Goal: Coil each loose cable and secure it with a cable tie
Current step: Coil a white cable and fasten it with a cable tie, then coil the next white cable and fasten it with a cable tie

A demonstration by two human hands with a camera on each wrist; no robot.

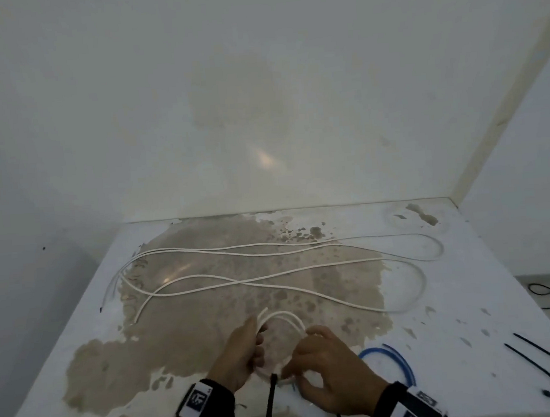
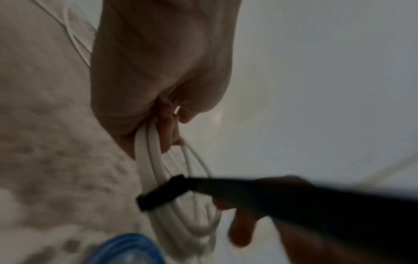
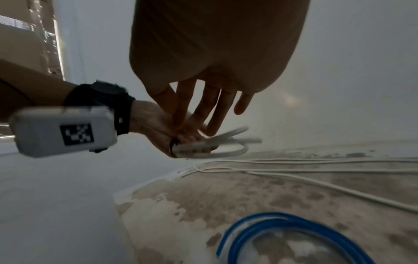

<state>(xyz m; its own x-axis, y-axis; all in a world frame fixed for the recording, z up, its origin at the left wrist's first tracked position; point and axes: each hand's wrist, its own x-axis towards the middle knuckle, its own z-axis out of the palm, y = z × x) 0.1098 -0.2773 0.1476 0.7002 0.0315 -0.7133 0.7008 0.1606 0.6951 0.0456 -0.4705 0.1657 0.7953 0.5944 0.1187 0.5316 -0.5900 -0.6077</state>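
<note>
Holding white cable coil near worktop front edge, left hand fingers curled round its left side | right hand fingers pinching black cable tie crossing coil's near side | right hand nearer tie.

The surface looks like a white coated board, smooth where the coat remains, with a large worn patch of matt, mottled brown where it has flaked off in ragged edges. The white cable has a smooth, pale plastic jacket with a faint sheen; the coiled blue cable looks like glossier plastic. The black cable tie round the white coil is a flat, matt plastic strip, like the two spare cable ties. The wrist strap looks like matt black cloth, its white housing smooth plastic.
</note>
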